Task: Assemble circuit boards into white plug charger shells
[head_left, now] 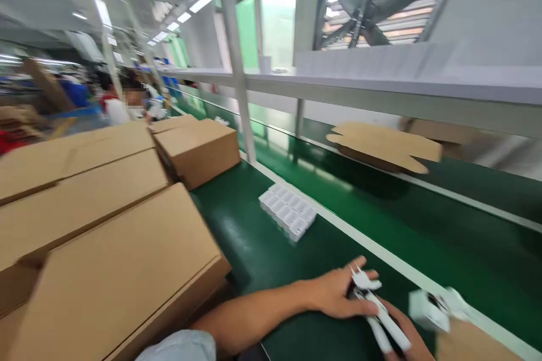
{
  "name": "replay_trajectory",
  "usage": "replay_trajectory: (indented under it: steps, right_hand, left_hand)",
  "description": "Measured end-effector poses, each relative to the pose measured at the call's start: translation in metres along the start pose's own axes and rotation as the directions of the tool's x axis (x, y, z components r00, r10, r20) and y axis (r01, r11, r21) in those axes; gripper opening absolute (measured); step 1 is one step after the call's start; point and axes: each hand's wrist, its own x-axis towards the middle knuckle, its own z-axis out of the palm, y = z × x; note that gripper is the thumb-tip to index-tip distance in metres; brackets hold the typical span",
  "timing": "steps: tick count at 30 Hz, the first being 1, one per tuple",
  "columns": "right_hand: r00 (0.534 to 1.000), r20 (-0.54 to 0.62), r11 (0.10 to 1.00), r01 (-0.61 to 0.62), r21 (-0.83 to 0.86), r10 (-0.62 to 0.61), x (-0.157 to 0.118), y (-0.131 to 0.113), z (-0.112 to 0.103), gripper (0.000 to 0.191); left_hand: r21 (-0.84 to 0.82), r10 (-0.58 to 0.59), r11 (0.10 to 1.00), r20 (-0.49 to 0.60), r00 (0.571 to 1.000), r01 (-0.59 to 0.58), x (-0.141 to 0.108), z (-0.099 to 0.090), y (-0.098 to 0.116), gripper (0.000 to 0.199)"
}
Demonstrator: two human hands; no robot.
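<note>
Two hands: near each other; left hand (332, 293) clamped on a white pronged plug (362, 280), right hand (409, 333) pinching the white strips (392, 324) below it
Plug: just above the green tabletop (237, 242)
White adapter rows (288, 209): on the tabletop, beyond the left hand
Closed cartons (139, 270): stacked leftward
Blurred white piece (436, 309): right of the hands

Plug (366, 280) white. Worktop (241, 236) dark green, white strip (368, 244) along edge. Boxes (139, 270) plain brown. Sleeve (182, 347) pale blue-grey.
</note>
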Motion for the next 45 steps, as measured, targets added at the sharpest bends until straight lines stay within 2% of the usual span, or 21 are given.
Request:
replay_trajectory:
  steps: [1,4,5,9,14,17,19,22,25,27,31,34,41,45]
  right_hand:
    - [0.999,-0.017,0.999,-0.045,0.003,0.045,-0.005,-0.011,-0.007,0.047]
    - [0.984,-0.094,0.988,-0.153,-0.017,0.15,-0.006,-0.037,-0.018,0.04]
    - [0.983,-0.079,0.986,-0.166,-0.017,0.164,-0.003,-0.042,-0.018,0.038]
    - [0.978,0.036,0.979,-0.205,0.011,0.204,0.002,-0.042,-0.015,0.036]
    - [0.984,-0.039,0.982,-0.168,0.085,0.171,-0.004,-0.039,-0.01,0.044]
    - [0.977,-0.07,0.971,-0.188,0.145,0.199,-0.006,-0.04,-0.011,0.048]
    - [0.973,-0.022,0.963,-0.226,0.148,0.232,-0.006,-0.039,-0.011,0.048]
    - [0.966,0.042,0.955,-0.26,0.144,0.256,-0.007,-0.037,-0.008,0.041]
    - [0.966,0.006,0.955,-0.255,0.149,0.257,-0.008,-0.035,-0.003,0.036]
    - [0.969,-0.02,0.959,-0.24,0.149,0.245,-0.008,-0.035,-0.001,0.037]
    - [0.964,-0.065,0.955,-0.243,0.169,0.257,-0.009,-0.037,-0.003,0.038]
    - [0.967,-0.012,0.96,-0.249,0.13,0.253,-0.01,-0.037,-0.004,0.038]
    - [0.968,0.039,0.968,-0.248,0.047,0.246,-0.009,-0.037,-0.003,0.04]
    - [0.966,0.05,0.958,-0.259,0.12,0.254,-0.005,-0.037,-0.004,0.031]
  left_hand:
    - [-0.026,0.008,1.0,-0.016,1.0,-0.008,-0.001,0.001,0.001,0.11]
    - [-0.036,0.057,0.998,-0.043,0.997,-0.059,-0.002,0.001,-0.001,0.107]
    - [-0.022,0.082,0.996,-0.052,0.995,-0.083,-0.001,0.001,-0.004,0.106]
    - [0.031,0.136,0.991,-0.084,0.987,-0.133,0.0,0.005,-0.011,0.098]
    - [0.085,0.147,0.987,-0.078,0.986,-0.14,-0.001,0.004,-0.012,0.089]
    - [0.082,0.264,0.963,-0.098,0.959,-0.257,0.0,0.002,-0.015,0.091]
    - [0.077,0.32,0.947,-0.121,0.94,-0.312,0.002,0.002,-0.017,0.088]
    - [0.096,0.266,0.963,-0.155,0.951,-0.253,0.002,0.005,-0.018,0.073]
    - [0.125,0.164,0.982,-0.185,0.969,-0.143,0.001,0.005,-0.019,0.058]
    - [0.13,0.178,0.979,-0.199,0.964,-0.154,0.0,0.003,-0.019,0.057]
    - [0.125,0.304,0.951,-0.192,0.933,-0.285,0.0,0.0,-0.019,0.06]
    - [0.144,0.353,0.933,-0.182,0.918,-0.33,0.001,0.003,-0.019,0.063]
    - [0.22,0.27,0.954,-0.34,0.901,-0.202,0.003,0.006,-0.018,0.035]
    - [0.191,0.229,0.967,-0.369,0.901,-0.168,0.004,0.006,-0.02,0.032]
